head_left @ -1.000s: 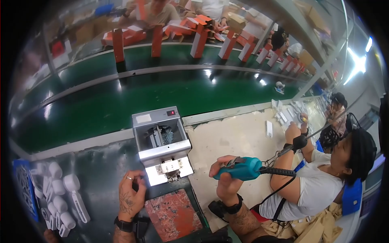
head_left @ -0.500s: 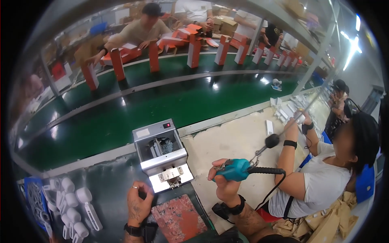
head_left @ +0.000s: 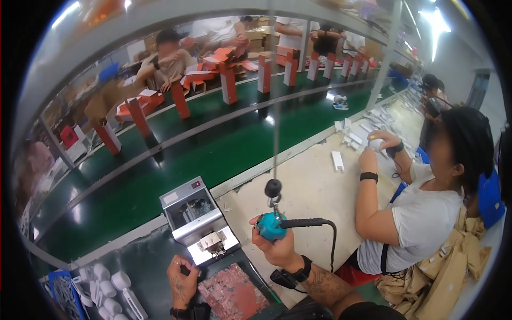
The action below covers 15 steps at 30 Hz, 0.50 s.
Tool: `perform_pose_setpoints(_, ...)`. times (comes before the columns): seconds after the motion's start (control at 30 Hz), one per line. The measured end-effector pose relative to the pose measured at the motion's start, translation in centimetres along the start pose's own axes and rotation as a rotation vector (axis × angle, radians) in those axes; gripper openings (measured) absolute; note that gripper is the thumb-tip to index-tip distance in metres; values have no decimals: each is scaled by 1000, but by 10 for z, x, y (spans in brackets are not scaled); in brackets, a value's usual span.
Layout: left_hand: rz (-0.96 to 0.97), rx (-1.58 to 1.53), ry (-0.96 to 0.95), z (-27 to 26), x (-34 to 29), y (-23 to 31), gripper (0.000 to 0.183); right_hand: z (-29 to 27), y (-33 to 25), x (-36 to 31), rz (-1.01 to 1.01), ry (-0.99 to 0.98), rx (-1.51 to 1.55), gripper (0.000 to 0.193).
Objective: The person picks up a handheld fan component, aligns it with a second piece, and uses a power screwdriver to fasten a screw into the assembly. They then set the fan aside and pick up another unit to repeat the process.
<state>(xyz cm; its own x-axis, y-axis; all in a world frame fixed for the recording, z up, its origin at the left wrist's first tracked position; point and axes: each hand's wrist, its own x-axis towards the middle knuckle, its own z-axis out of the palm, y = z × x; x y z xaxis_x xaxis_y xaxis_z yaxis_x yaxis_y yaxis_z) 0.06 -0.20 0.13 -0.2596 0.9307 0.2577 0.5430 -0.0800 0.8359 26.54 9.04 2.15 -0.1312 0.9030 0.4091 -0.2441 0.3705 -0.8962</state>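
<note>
My right hand (head_left: 278, 252) is wrapped round a teal electric screwdriver (head_left: 273, 228), which hangs from a line with a black ball and has a black cable. Its tip is hidden from view. My left hand (head_left: 183, 282), fingers curled together, rests at the front of a grey metal screw feeder (head_left: 198, 221); whatever it may hold is hidden. Small screws lie in the feeder's open tray, and its front plate is brightly lit. Beside my left hand lies a worn reddish square pad (head_left: 234, 292).
White round-headed parts with arms (head_left: 109, 290) lie at the left, by a blue bin (head_left: 66, 293) of grey pieces. Beyond the bench runs a green conveyor (head_left: 224, 140) with upright orange-and-white boxes (head_left: 228, 85). A co-worker (head_left: 426, 208) at right handles a white round part.
The screwdriver in my right hand has swung left toward the feeder, its line now hanging nearly straight. My left hand stays by the feeder. The view has turned and the boxes have shifted.
</note>
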Motion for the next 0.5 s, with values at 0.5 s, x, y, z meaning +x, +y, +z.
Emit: perform_pose_setpoints(0.5, -64, -88, 50, -3, -13, 17, 21, 3, -8, -3, -42, 6, -88, 33)
